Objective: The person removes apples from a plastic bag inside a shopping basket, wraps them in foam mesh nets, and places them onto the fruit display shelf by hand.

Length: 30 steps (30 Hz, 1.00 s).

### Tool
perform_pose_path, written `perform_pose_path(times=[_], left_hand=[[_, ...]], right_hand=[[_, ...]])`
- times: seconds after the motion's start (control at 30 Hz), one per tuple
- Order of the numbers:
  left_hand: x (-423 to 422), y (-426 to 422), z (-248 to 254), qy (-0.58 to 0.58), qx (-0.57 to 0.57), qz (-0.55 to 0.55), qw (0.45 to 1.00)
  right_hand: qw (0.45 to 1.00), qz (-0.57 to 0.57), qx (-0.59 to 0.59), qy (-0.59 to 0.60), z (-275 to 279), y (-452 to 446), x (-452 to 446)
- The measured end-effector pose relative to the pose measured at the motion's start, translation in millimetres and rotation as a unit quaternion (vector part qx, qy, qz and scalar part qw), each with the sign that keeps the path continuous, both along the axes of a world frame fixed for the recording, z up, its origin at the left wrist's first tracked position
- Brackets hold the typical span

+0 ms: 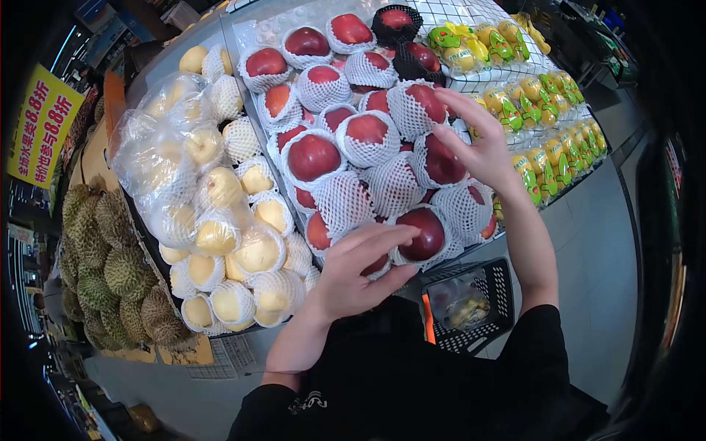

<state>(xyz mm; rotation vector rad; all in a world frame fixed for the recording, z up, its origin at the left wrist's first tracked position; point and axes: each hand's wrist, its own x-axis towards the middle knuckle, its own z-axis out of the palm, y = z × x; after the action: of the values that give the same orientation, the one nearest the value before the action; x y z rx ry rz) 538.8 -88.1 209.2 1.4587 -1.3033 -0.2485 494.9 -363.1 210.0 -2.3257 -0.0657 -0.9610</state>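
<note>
L hand & R hand part-open, no grip; for round dark-red fruit in white foam net nr counter's near edge, cup gently w/ palm.

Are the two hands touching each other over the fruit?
Apart. The head view shows netted red fruit in the wide gap between the left hand and the right hand.

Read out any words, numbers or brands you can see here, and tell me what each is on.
"全场水果类8.8折": yellow sign, first line
"特价也参与8.8折": same sign, second line
White lettering on the black shirt: starts with "R", the rest too blurred to read
Green-and-white print on the bags of yellow fruit: too small to read
</note>
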Motion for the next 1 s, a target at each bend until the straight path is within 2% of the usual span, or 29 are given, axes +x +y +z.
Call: perform_pose_path(times=[0.03,0.1,0.17,0.23,0.3,0.33,0.4,0.47,0.53,0.67,0.73,0.83,0.87,1.0], left_hand=[[-15,17,-6,0.111,0.003,-0.057,0.992],[-34,47,-33,0.12,0.035,-0.133,0.983],[-53,82,-61,0.179,0.174,-0.163,0.954],[-71,117,-104,0.244,0.246,-0.119,0.93],[-81,143,-127,0.201,0.332,-0.069,0.919],[-86,160,-143,0.195,0.347,-0.05,0.916],[-97,189,-163,0.19,0.365,-0.021,0.911],[-109,214,-171,0.172,0.392,-0.008,0.904],[-121,237,-188,0.17,0.386,-0.006,0.907],[-145,276,-208,0.16,0.384,-0.017,0.909],[-156,295,-216,0.169,0.39,-0.024,0.905],[-170,319,-219,0.189,0.406,-0.024,0.894],[-175,327,-223,0.202,0.396,-0.016,0.895],[-185,350,-235,0.181,0.409,0.002,0.895]], right_hand=[[1.0,-0.014,0.001,-0.021,-1,5,-15],[0.998,-0.044,0.011,-0.031,-6,17,-51],[0.987,-0.084,0.115,-0.08,-13,34,-93],[0.982,-0.123,0.107,-0.099,-30,56,-134],[0.933,-0.182,0.275,-0.142,-53,89,-174],[0.926,-0.194,0.292,-0.143,-72,103,-189],[0.912,-0.26,0.309,-0.071,-113,140,-221],[0.872,-0.321,0.369,-0.008,-164,184,-253],[0.856,-0.371,0.347,0.099,-201,233,-290],[0.77,-0.413,0.4,0.277,-283,313,-373],[0.717,-0.412,0.44,0.349,-291,342,-398],[0.701,-0.392,0.437,0.406,-300,362,-420],[0.723,-0.395,0.413,0.388,-310,364,-423],[0.731,-0.388,0.367,0.425,-330,354,-424]])
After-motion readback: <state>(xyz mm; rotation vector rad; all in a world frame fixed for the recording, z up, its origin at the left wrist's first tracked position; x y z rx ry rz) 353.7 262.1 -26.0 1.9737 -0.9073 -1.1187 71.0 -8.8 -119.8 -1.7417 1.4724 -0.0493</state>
